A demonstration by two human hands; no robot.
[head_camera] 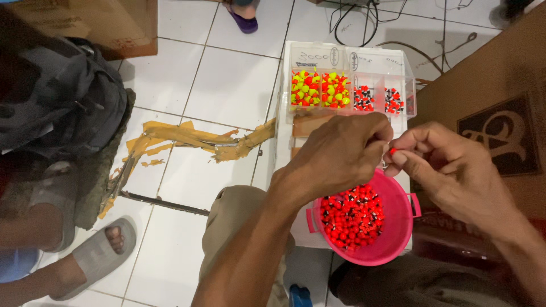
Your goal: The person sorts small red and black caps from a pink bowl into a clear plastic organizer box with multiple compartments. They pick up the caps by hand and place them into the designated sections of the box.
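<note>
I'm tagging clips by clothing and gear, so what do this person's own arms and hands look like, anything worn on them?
Both arms are bare along the whole length in view: no sleeves, gloves, watch or bands. The left hand and right hand show no rings on the visible fingers. Nails look short and unpainted. Khaki cloth covers the knee below the left forearm.

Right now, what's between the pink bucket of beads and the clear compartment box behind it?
In the head view, both hands: the left hand and right hand meet above the pink bucket, pinching a small red bead, before the compartment box.
</note>
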